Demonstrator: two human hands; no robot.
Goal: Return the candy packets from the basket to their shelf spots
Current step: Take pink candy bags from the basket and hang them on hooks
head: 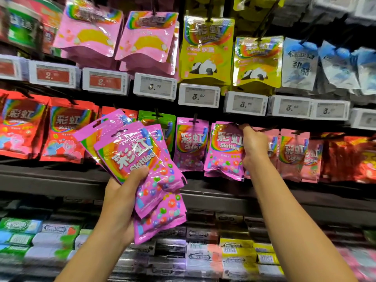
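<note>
My left hand (pixel 122 200) grips a fanned stack of several purple Skittles packets (pixel 138 159), held up in front of the middle shelf row. My right hand (pixel 253 146) pinches the top right edge of another purple Skittles packet (pixel 224 149) up at a black peg hook on that row. More purple packets (pixel 191 143) hang on the peg to its left. The basket is out of view.
Red Skittles packets (pixel 67 129) hang at left, a green packet (pixel 156 119) behind my stack, pink ones (pixel 293 153) at right. Above are pink (pixel 146 39) and yellow panda packets (pixel 206 47) over a rail of price tags (pixel 199 95). Gum boxes (pixel 203 255) fill the shelf below.
</note>
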